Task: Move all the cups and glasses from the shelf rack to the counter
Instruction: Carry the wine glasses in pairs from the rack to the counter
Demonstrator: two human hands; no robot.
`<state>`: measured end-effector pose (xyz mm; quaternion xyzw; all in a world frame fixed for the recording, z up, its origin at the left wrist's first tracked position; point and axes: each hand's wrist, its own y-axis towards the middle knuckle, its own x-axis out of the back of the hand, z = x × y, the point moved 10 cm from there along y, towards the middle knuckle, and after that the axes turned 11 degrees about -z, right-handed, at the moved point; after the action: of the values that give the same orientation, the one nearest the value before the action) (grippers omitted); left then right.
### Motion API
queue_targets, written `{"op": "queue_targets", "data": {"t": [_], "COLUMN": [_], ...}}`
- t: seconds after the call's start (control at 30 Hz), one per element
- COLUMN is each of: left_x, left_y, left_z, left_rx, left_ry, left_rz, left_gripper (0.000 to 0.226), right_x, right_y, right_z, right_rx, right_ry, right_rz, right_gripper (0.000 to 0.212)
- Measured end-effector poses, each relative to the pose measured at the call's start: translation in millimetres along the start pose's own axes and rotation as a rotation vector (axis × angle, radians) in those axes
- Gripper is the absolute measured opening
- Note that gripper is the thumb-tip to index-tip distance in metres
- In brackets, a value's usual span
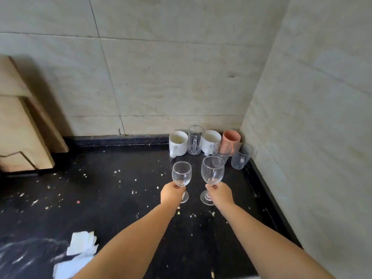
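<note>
Both arms reach out from the 6 o'clock edge over a black desk [120, 178] speckled with pale crumbs. The left hand [172, 193] grips the stem of a clear wine glass [181, 174], fingers wrapped round it just under the bowl; the glass stands upright with its foot at or just above the desk, which of the two cannot be told. The right hand [220, 193] holds a second wine glass [212, 171] the same way, fingers clamped on the stem, the glass tilted slightly and just beside the first at its 3 o'clock.

Beyond them at 12 to 1 o'clock, packed into the tiled corner, stand a white mug [178, 143], a clear glass mug [195, 139], another white mug [209, 140], a pink cup [231, 138], a clear tumbler [221, 153] partly behind the right-hand glass, and a second tumbler [241, 156] nearest the right wall.

At 9 o'clock a wooden board [20, 127] leans against the wall. At 7 o'clock lie crumpled white papers [80, 248]
</note>
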<state>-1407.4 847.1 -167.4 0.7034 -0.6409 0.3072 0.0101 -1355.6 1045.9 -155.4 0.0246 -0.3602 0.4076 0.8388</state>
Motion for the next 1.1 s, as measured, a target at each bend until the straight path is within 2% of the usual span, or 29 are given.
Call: {"op": "queue_targets", "data": {"t": [0.3,0.4,0.6,0.73,0.9,1.1], "left_x": [-48.4,-63.9,-75.9,-81.0,-85.6,-78.8], "left_y": [111.4,130.0,149.8,154.2,153.8,152.5], "left_z": [-15.0,-14.3,-5.8,-5.8,-7.7,-4.6], "left_rx": [0.051,0.074,0.109,0.092,0.071,0.036], "left_ry": [-0.064,-0.092,-0.081,-0.068,-0.050,-0.013], "left_rz": [0.052,0.059,0.031,0.032,0.049,0.005], "left_gripper": [0.011,0.019,0.019,0.010,0.022,0.010], "right_x": [-69.7,-83.6,-100.3,-103.6,-106.0,-98.8], "right_y": [106.7,125.4,142.4,149.5,151.2,143.2], "right_z": [12.0,10.7,5.3,-4.7,-8.6,-7.1], "right_rx": [-0.115,-0.147,-0.163,-0.217,-0.216,-0.192], "right_ry": [0.124,0.183,0.167,0.182,0.182,0.177], "right_rz": [-0.020,-0.038,-0.029,-0.041,-0.023,-0.006], "right_gripper": [0.030,0.028,0.024,0.024,0.027,0.034]}}
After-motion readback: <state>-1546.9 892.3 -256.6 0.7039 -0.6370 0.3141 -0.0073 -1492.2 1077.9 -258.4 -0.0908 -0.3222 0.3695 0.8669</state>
